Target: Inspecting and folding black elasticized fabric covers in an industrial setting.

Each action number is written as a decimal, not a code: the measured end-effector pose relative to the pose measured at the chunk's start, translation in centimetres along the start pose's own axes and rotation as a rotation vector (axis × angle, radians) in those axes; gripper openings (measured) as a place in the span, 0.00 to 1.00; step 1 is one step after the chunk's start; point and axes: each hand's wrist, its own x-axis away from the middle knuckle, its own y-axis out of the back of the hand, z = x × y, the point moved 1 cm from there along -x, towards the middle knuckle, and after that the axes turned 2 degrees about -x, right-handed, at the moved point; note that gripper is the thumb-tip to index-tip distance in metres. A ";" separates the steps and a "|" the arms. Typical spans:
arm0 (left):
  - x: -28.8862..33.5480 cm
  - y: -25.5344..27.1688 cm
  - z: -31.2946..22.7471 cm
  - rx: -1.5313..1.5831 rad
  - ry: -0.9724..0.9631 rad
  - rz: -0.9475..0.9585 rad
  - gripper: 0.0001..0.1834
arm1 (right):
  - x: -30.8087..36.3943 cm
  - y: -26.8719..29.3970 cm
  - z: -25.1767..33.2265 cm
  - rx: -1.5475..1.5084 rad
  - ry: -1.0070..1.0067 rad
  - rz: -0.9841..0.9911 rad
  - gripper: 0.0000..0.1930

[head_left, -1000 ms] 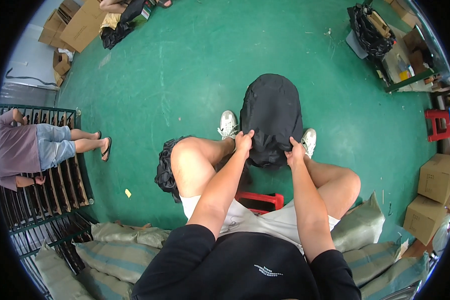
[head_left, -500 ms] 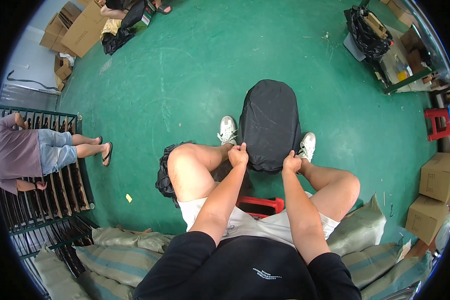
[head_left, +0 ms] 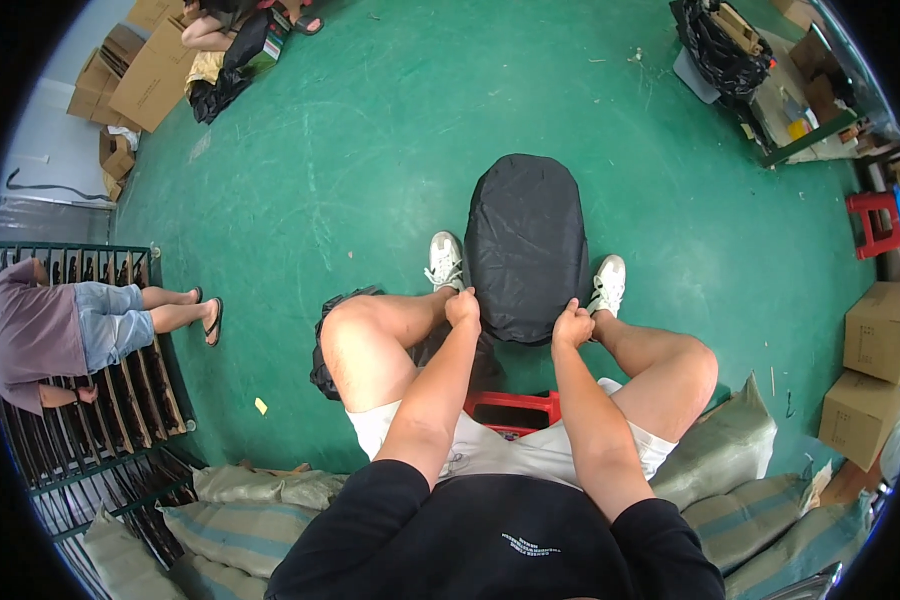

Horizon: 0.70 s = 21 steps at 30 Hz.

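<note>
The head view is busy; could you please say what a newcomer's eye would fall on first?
The rounded black fabric-covered item would probably come first, on the smooth green floor between two white shoes, with the left hand and right hand at its near corners. Next might be a red plastic stool at far right and a mauve-shirted person at far left.

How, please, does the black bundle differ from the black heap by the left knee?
The black bundle has a smoother, rounded top; the black heap looks crumpled. The left hand and right hand grip the bundle's near end; neither touches the heap. The left leg partly hides the heap, not the bundle. Both are black.
</note>
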 end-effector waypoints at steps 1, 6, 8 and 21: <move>-1.1 0.1 -0.5 -0.132 -0.002 -0.002 0.18 | 0.6 -0.2 0.4 -0.004 0.004 0.008 0.24; 1.5 -2.8 -9.6 -0.087 -0.864 -0.363 0.23 | 0.5 -0.2 -0.4 -0.017 0.076 -0.080 0.24; 2.4 -4.4 -14.3 -0.199 -1.167 -0.234 0.28 | 0.8 -0.2 -0.6 0.004 0.140 -0.111 0.24; -1.9 -12.1 -22.0 -0.920 -1.352 0.237 0.39 | 0.4 -1.3 -2.0 -0.042 0.409 -0.227 0.20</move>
